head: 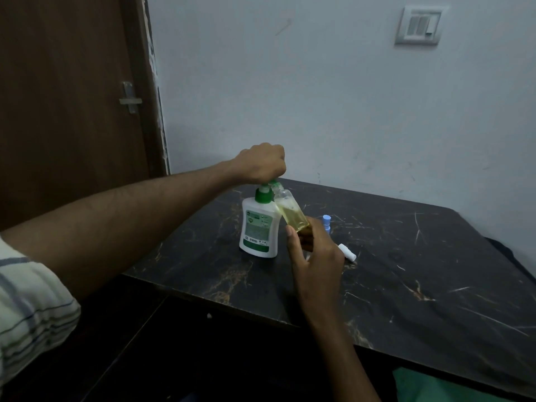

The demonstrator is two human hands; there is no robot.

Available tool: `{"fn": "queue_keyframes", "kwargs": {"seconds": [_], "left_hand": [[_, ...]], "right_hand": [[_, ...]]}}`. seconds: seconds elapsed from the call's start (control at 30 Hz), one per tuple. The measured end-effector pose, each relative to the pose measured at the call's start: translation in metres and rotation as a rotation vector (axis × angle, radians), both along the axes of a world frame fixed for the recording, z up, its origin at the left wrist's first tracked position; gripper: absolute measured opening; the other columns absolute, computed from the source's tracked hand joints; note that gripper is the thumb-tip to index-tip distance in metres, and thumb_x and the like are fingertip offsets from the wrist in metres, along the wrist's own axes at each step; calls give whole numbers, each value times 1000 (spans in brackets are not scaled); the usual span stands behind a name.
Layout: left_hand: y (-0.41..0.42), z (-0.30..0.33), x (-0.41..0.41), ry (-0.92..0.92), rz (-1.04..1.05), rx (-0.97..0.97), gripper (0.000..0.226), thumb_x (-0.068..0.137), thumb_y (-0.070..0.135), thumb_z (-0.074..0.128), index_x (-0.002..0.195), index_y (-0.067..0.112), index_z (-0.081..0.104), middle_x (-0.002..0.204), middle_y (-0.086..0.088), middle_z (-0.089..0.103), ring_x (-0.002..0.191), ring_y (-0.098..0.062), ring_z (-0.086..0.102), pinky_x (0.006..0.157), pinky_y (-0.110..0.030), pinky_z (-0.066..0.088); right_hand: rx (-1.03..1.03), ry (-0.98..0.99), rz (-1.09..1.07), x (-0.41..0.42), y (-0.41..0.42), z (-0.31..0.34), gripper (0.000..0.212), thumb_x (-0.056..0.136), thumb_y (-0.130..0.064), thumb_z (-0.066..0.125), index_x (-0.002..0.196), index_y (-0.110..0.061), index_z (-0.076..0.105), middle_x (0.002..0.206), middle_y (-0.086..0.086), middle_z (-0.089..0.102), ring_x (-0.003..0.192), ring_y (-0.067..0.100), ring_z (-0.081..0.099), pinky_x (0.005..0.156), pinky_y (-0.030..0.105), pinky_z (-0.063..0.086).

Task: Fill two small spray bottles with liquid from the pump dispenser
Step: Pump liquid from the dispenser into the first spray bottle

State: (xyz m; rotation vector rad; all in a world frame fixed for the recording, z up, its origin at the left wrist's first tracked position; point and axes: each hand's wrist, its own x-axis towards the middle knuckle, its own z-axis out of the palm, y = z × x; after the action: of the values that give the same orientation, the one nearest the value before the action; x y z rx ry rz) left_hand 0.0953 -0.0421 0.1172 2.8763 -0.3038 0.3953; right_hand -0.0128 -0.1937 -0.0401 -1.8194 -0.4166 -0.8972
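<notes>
The pump dispenser (259, 227), a white bottle with a green collar and green pump head, stands upright on the dark marbled tabletop (406, 271), toward its far left part. Your left hand (261, 162) sits on top of it as a closed fist, fingers curled down over the pump head so that the head is mostly hidden beneath your knuckles. Just right of the dispenser and touching its shoulder, you hold a small clear spray bottle (291, 211) tilted, its open neck up under the pump's spout and its base lower and to the right. Yellowish liquid fills roughly the lower half of it. Your right hand (311, 256) has its grip on the base of that bottle: the thumb lies along the near side and the fingers wrap behind, so the bottle's bottom end is covered.

Behind your right hand, a light blue cap (327, 223) stands on the tabletop; what it is attached to is hidden by your fingers. A white spray top (348, 253) lies on its side just right of your hand. Whether a second bottle is there you cannot tell from this angle.

Your left forearm reaches in from a rolled-up striped sleeve (32, 303). Beyond the tabletop is a pale wall with a switch plate (419, 24) high on the right, and a brown door (66, 97) with a metal latch (130, 97) on the left.
</notes>
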Motion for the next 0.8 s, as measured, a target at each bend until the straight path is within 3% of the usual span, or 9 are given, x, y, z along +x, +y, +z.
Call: {"fn": "queue_keyframes", "kwargs": {"seconds": [0.13, 0.27, 0.43, 0.67, 0.8], "left_hand": [[0, -3, 2, 13, 0, 22, 3, 90, 17, 50, 88, 17, 51, 105, -11, 63, 87, -27, 57, 75, -42, 46], [-1, 2, 0, -7, 9, 34, 9, 92, 13, 50, 98, 9, 55, 95, -9, 59, 75, -21, 49, 67, -36, 39], [-1, -3, 4, 31, -3, 27, 8, 91, 15, 50, 83, 17, 49, 105, -14, 63, 81, -23, 50, 69, -39, 39], [0, 0, 2, -4, -8, 17, 3, 91, 15, 50, 90, 13, 53, 101, -13, 63, 80, -24, 51, 69, -39, 41], [-1, -4, 1, 5, 6, 26, 13, 93, 14, 50, 101, 8, 57, 97, -10, 60, 78, -21, 48, 69, -37, 39]], "right_hand": [[0, 5, 2, 2, 0, -1, 16, 102, -32, 64, 111, -19, 67, 95, -9, 70, 85, -1, 65, 73, 4, 45], [4, -5, 12, 1, -1, 0, 18, 102, -33, 63, 111, -18, 67, 94, -7, 71, 84, 0, 66, 74, 4, 45], [-4, 10, 4, 1, -1, 0, 13, 103, -33, 63, 109, -22, 66, 93, -10, 69, 84, -1, 65, 72, 4, 45], [5, 16, 23, -1, -1, 0, 18, 102, -34, 63, 112, -20, 67, 96, -8, 71, 86, 0, 66, 74, 5, 46], [-12, 20, 0, 0, 0, -1, 18, 103, -35, 62, 112, -21, 66, 95, -9, 70, 85, 0, 66, 73, 5, 46]]}}
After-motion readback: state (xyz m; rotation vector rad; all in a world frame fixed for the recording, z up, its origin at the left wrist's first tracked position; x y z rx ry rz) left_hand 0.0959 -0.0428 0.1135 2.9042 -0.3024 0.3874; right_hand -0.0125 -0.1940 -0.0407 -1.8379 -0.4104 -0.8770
